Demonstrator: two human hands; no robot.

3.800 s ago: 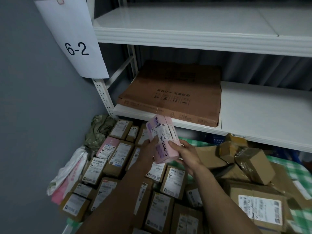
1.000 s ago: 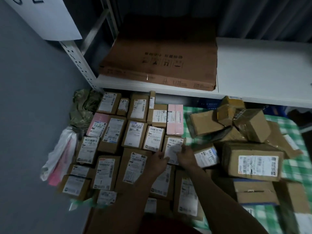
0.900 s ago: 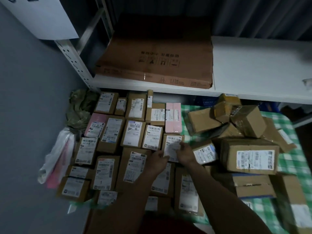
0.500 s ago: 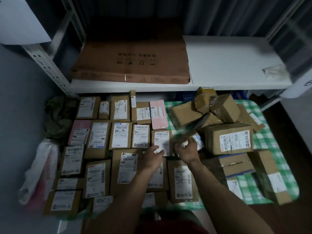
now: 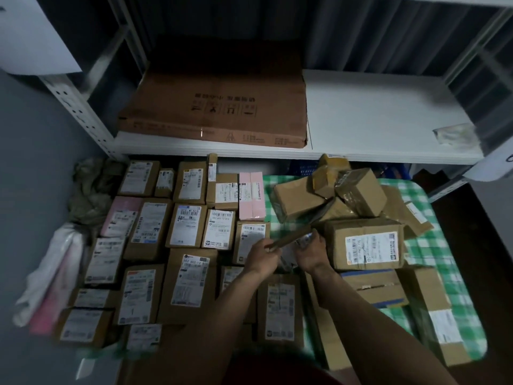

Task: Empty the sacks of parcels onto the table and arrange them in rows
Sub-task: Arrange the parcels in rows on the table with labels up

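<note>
Head view: left hand (image 5: 262,257) and right hand (image 5: 311,252) together grip a small flat parcel (image 5: 291,238) above mid-desk (image 5: 433,247). Neat rows of parcels (image 5: 188,223) fill the left; a jumbled heap (image 5: 358,190) at right awaits arranging, so perhaps two-thirds is done.

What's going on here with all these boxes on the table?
A person is sorting parcels laid out on a green checked cloth. The left hand and right hand hold a small flat parcel tilted up between them. Neat rows of labelled boxes fill the left side, and an unsorted heap of boxes sits on the right. This parcel is not yet placed.
</note>
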